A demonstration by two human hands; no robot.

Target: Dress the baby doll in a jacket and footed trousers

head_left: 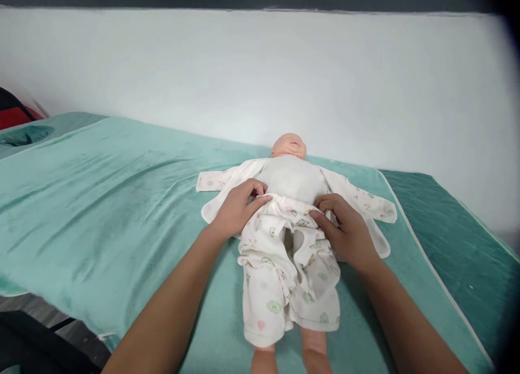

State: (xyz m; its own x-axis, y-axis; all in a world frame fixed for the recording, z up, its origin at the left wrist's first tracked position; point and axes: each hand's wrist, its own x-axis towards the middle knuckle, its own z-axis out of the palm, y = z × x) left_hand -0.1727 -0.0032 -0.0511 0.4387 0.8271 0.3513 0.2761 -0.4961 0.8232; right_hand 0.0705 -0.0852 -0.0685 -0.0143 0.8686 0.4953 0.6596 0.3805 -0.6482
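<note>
A baby doll point(289, 145) lies on its back with its head toward the wall and its bare lower legs toward me. Printed white baby pants point(270, 276) cover its hips and thighs, with a gap at the crotch. My left hand point(241, 205) pinches the waistband on the left side. On the right side, my right hand point(343, 225) grips the same waistband between thumb and fingers. The doll's white jacket point(357, 195) is spread out at both sides, sleeves outstretched, and its pale grey torso point(290, 175) shows between the front panels.
A teal blanket point(101, 201) with soft wrinkles lies under the doll. Darker green quilted bedding point(442, 222) shows at the right. Behind stands a white wall point(244, 76). A black and red item point(14, 111) is at the far left, and a dark object point(36, 344) lies lower left.
</note>
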